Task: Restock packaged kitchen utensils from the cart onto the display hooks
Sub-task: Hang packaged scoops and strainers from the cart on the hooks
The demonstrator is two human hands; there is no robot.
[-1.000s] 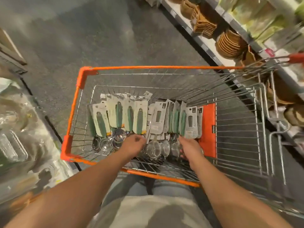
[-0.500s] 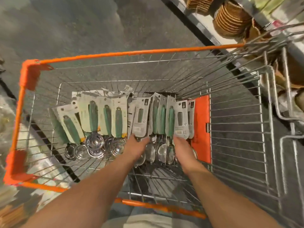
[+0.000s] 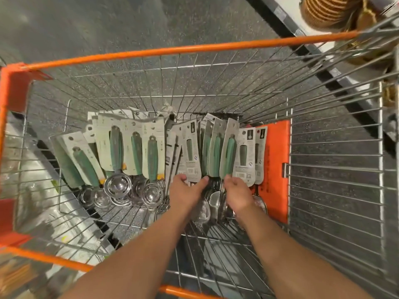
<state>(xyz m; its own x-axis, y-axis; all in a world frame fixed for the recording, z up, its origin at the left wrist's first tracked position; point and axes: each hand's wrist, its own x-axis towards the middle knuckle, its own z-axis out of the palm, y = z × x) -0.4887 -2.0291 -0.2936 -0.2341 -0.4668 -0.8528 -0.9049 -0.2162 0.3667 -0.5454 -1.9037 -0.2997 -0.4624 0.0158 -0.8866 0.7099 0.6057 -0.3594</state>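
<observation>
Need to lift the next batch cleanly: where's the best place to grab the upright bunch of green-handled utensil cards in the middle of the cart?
Probably the lower card edges of the upright bunch of green-handled utensil cards, from above on the near side, pinching across the fanned stack: the left hand and right hand already flank it.

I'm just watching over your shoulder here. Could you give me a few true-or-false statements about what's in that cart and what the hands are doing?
1. The cart has an orange rim. True.
2. The packaged utensils have red handles. False: the handles are green.
3. Both hands are inside the cart. True: the left hand and right hand reach the right-hand stack of packages.
4. The packages hang on display hooks. False: they lie in the cart.
5. An orange panel sits right of the packages. True.
</observation>
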